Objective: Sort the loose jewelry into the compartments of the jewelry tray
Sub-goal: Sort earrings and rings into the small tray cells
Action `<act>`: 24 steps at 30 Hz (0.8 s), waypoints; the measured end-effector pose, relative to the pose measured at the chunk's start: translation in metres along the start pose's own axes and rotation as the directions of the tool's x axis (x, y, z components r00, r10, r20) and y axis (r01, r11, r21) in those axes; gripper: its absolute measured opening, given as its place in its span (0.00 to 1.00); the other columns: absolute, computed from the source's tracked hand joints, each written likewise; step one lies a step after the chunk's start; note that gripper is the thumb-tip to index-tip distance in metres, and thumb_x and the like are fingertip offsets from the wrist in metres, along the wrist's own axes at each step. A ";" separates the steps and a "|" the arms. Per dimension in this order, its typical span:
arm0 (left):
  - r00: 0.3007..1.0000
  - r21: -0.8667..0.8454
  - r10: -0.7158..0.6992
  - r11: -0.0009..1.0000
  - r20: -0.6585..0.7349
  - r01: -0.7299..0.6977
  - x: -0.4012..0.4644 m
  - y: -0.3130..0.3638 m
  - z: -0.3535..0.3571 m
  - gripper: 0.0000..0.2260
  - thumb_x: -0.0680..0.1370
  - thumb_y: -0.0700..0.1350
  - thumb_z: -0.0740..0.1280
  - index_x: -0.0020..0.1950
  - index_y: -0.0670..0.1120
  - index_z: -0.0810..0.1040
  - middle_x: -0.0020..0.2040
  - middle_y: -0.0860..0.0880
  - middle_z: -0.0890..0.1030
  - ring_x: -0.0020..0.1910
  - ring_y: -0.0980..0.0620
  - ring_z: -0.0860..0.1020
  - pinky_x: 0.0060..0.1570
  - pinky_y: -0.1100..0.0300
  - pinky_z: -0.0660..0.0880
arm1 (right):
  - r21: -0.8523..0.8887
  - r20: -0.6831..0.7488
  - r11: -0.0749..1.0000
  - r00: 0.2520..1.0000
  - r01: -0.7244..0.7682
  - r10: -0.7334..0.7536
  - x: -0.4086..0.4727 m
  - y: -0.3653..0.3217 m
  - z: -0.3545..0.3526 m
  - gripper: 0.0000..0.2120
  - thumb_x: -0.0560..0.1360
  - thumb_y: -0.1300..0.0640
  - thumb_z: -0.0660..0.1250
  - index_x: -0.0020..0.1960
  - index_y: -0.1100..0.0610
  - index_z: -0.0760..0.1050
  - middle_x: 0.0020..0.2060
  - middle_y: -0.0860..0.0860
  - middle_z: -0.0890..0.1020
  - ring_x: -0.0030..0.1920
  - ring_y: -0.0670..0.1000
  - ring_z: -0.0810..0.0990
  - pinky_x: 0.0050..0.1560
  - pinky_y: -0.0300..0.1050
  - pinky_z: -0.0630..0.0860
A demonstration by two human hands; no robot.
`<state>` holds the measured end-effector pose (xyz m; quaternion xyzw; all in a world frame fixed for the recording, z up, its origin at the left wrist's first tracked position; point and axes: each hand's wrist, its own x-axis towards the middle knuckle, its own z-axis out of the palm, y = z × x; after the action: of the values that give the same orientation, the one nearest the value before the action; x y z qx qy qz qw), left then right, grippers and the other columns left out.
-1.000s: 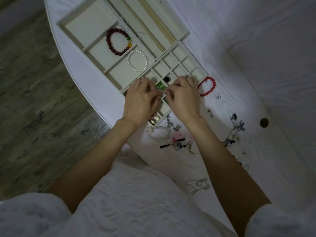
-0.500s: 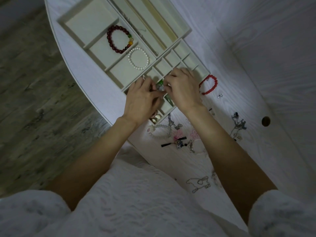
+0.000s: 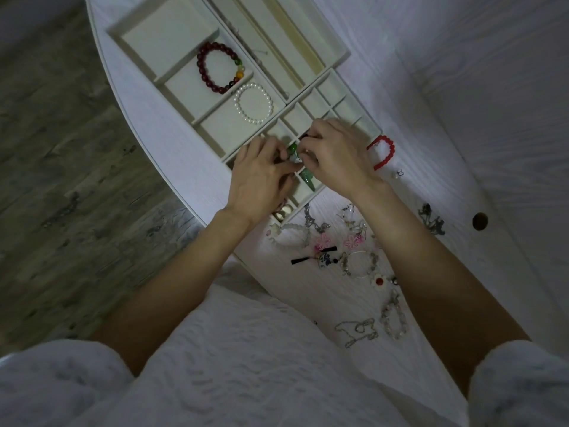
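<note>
Left hand (image 3: 261, 177) and right hand (image 3: 335, 155) meet over the tray's (image 3: 172, 84) small cells, fingers curled together around a green piece (image 3: 292, 149); exact grip unclear. Next, likely: seat it, then fetch from the pile (image 3: 338, 251) at the table's near edge.

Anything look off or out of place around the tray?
The red bracelet lies on the table against the jewelry tray, outside any compartment, partly hidden by the right hand. Nothing looks damaged; more unsorted pieces lie loose on the table.
</note>
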<state>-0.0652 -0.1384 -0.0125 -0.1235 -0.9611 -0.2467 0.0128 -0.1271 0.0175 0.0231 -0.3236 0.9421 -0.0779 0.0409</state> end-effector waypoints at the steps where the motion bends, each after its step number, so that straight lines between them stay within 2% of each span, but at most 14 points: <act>1: 1.000 0.004 0.003 1.000 0.006 -0.003 0.000 -0.001 0.000 0.12 0.74 0.49 0.63 0.51 0.52 0.84 0.47 0.47 0.76 0.49 0.46 0.67 0.47 0.54 0.63 | -0.034 0.009 0.999 1.000 0.019 -0.019 0.002 -0.001 0.000 0.03 0.71 0.62 0.69 0.40 0.60 0.81 0.37 0.55 0.77 0.40 0.58 0.76 0.41 0.47 0.72; 4: 0.999 0.026 0.022 0.999 0.027 -0.023 0.001 -0.004 0.000 0.12 0.74 0.49 0.63 0.52 0.53 0.84 0.48 0.46 0.76 0.49 0.47 0.66 0.47 0.55 0.62 | -0.158 0.091 0.984 0.994 0.081 -0.067 0.011 -0.008 -0.002 0.03 0.66 0.62 0.74 0.36 0.61 0.80 0.35 0.56 0.78 0.37 0.57 0.77 0.36 0.45 0.72; 8: 0.998 0.044 0.042 0.998 0.045 -0.044 0.001 -0.006 0.000 0.13 0.74 0.50 0.63 0.54 0.54 0.83 0.48 0.46 0.76 0.49 0.46 0.66 0.46 0.55 0.61 | -0.201 0.216 0.973 0.974 0.112 -0.068 0.019 -0.009 -0.005 0.06 0.61 0.61 0.77 0.33 0.58 0.81 0.34 0.54 0.78 0.37 0.55 0.77 0.35 0.43 0.71; 12: 0.999 0.023 0.034 0.999 0.038 -0.034 -0.001 -0.006 -0.002 0.13 0.75 0.51 0.62 0.55 0.54 0.83 0.49 0.47 0.76 0.49 0.45 0.68 0.46 0.54 0.63 | -0.128 0.229 0.989 0.972 0.076 -0.045 0.017 -0.004 -0.003 0.02 0.67 0.61 0.73 0.39 0.60 0.82 0.37 0.56 0.79 0.41 0.58 0.77 0.39 0.47 0.72; 17: 1.000 -0.002 0.013 1.000 -0.020 -0.013 -0.003 -0.007 -0.004 0.10 0.75 0.51 0.64 0.52 0.52 0.83 0.48 0.48 0.77 0.49 0.48 0.67 0.45 0.57 0.61 | 0.032 0.261 0.999 0.965 0.023 -0.030 0.011 0.007 -0.011 0.05 0.74 0.60 0.67 0.47 0.60 0.80 0.45 0.56 0.79 0.50 0.58 0.75 0.46 0.48 0.69; 21: 0.999 0.015 -0.003 1.000 -0.040 0.003 -0.001 -0.003 -0.004 0.11 0.76 0.49 0.63 0.54 0.49 0.82 0.49 0.45 0.77 0.48 0.47 0.67 0.45 0.57 0.61 | 0.054 0.250 0.998 0.968 -0.017 0.003 0.010 0.006 -0.010 0.05 0.74 0.60 0.67 0.49 0.59 0.79 0.47 0.55 0.79 0.52 0.56 0.74 0.47 0.44 0.65; 24: 1.000 0.031 0.000 1.000 -0.012 0.001 0.000 -0.004 -0.003 0.12 0.76 0.49 0.63 0.54 0.50 0.82 0.49 0.46 0.76 0.48 0.47 0.67 0.45 0.57 0.60 | 0.094 0.249 0.993 0.967 -0.071 0.045 0.006 0.003 -0.007 0.04 0.72 0.62 0.66 0.47 0.59 0.78 0.44 0.54 0.79 0.49 0.57 0.76 0.50 0.47 0.71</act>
<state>-0.0664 -0.1433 -0.0116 -0.1216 -0.9648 -0.2325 0.0203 -0.1345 0.0166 0.0298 -0.3006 0.9335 -0.0839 0.1765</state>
